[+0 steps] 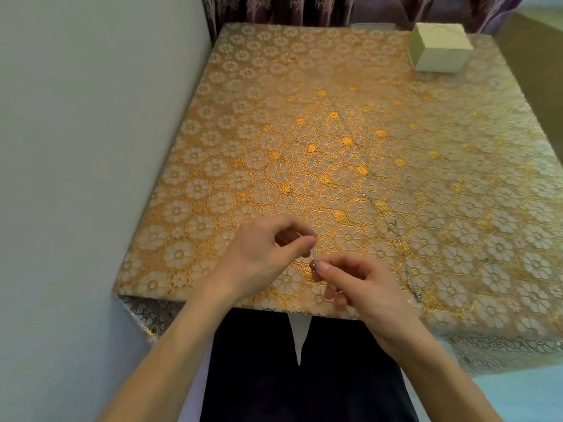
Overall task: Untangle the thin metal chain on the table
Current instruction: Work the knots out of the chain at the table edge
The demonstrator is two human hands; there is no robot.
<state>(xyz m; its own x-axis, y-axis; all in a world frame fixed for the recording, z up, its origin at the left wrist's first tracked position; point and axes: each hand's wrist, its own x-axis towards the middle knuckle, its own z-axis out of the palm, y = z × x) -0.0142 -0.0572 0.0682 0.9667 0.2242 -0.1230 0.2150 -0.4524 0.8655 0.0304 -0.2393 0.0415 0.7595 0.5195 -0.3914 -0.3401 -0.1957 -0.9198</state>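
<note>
Chain (pixel 313 256): thin, silver, fine links, very small in frame. A short stretch of it hangs between the two hands at lower centre, just above the near table edge. A small knot or clasp sits at its lower end; too small to tell which.

Left hand (pixel 262 254): thumb and forefinger pinch the chain's upper end, other fingers curled in. Right hand (pixel 359 287): thumb and forefinger pinch the lower end, other fingers loosely curled below.

The held stretch runs near vertical in frame, top tilted slightly left.

A second thin strand (pixel 393 229) lies flat on the table (pixel 304 117) right of the hands. Its long axis is diagonal, from mid-right down to the lower right near the front edge. Cannot tell if it joins the held part.

Gold floral cloth covers the table. Wall (pixel 91 117) tight along the left edge, curtain (pixel 335 7) behind the far edge. A pale box (pixel 438 47) sits at the upper right corner, well apart from the hands. Wide open cloth lies between the box and the hands.
</note>
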